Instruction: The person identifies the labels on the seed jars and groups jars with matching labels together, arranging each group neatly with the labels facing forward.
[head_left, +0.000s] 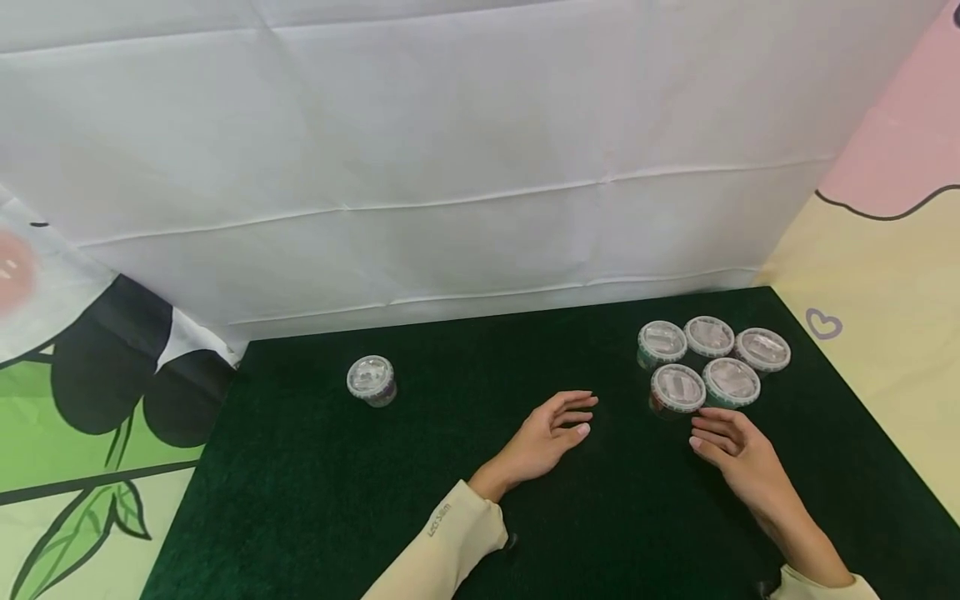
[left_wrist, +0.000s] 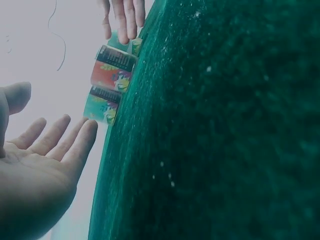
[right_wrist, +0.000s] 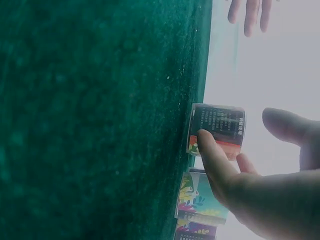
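Observation:
Several small lidded tubs stand in a cluster at the right of the dark green cloth. Nearest to my right hand (head_left: 738, 458) is the red-labelled tub (head_left: 678, 389), with a teal-labelled tub (head_left: 732, 382) beside it. The right fingertips lie right at the near edge of these two; in the right wrist view they overlap the red tub (right_wrist: 220, 125). My left hand (head_left: 542, 437) hovers to the left of the cluster, fingers loosely extended and thumb apart, holding nothing. A single tub (head_left: 371, 379) stands far off to the left.
The green cloth (head_left: 300, 483) covers the table. A white cloth backdrop (head_left: 450, 167) rises behind it, with printed panels at the left (head_left: 105, 433) and right (head_left: 885, 350). Three more tubs, among them one at the back corner (head_left: 763, 349), complete the cluster.

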